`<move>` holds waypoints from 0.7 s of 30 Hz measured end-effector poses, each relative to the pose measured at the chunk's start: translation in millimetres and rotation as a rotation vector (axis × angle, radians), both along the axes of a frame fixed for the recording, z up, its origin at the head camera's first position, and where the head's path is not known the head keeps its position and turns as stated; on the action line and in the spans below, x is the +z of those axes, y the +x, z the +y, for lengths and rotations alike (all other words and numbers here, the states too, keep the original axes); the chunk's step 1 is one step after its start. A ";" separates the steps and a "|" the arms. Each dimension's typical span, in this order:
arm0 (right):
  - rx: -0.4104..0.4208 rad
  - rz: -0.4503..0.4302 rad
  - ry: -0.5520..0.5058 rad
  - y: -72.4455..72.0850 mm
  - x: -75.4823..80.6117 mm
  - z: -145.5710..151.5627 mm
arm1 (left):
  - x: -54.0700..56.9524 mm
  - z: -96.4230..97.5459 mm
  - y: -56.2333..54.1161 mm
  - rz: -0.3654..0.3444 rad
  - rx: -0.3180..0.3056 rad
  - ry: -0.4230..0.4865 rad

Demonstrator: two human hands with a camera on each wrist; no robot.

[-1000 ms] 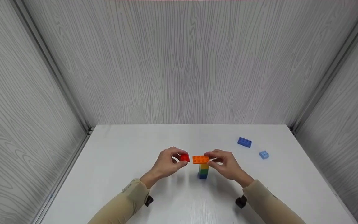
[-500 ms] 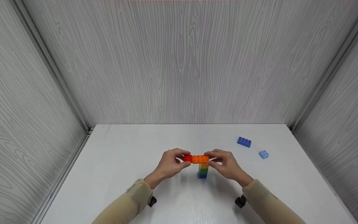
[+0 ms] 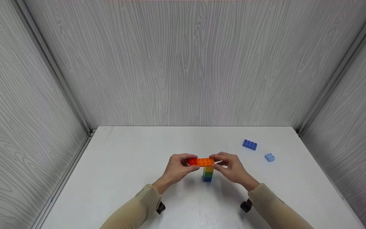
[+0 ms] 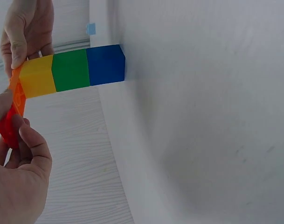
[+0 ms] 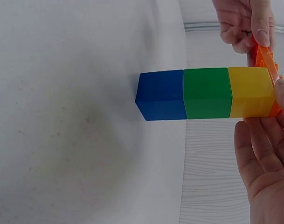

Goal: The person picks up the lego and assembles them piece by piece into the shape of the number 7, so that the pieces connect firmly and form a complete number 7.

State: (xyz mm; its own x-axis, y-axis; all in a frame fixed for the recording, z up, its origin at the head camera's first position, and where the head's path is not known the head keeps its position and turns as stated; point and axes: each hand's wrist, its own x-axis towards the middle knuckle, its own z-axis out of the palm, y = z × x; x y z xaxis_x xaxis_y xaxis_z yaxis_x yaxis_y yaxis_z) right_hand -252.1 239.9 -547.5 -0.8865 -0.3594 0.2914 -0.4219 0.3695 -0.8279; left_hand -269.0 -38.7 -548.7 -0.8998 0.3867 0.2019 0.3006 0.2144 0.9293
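A small tower of blue (image 5: 161, 95), green (image 5: 208, 93) and yellow (image 5: 252, 92) toy building bricks stands upright on the table, the blue one lowest. On top lies a flat orange brick (image 3: 205, 162), studs up, jutting out to the left past the tower. My right hand (image 3: 232, 167) pinches its right end between thumb and fingers. With my left hand (image 3: 178, 168) I grip a red brick (image 3: 193, 162) right at the orange brick's overhanging left end, clear above the table. My left fingers partly hide the red brick.
A dark blue eight-stud brick (image 3: 249, 144) lies at the back right of the white table (image 3: 132, 146). Nearer the right edge is a light blue four-stud brick (image 3: 269, 157). Grey wood-grain panels (image 3: 183, 63) enclose the back and both sides.
My left hand has moved right with the red brick, closing the gap to the orange brick. The right hand and the tower have stayed in place.
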 end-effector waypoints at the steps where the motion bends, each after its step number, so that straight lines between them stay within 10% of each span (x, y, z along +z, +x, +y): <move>1: -0.003 -0.002 -0.002 0.1 0.0 -0.3 | -0.7 0.3 0.0 -0.004 0.001 0.006; 21: -0.087 -0.075 0.058 2.8 6.5 20.4 | -7.0 3.0 1.7 -0.001 0.030 -0.011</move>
State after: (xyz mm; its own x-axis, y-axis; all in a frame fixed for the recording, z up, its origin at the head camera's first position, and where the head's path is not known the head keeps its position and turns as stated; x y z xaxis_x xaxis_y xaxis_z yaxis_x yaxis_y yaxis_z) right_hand -249.3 260.4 -541.0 -0.9336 -0.2947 0.2036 -0.3236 0.4503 -0.8322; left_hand -267.3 -35.8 -555.7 -0.9114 0.3616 0.1966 0.2926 0.2333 0.9273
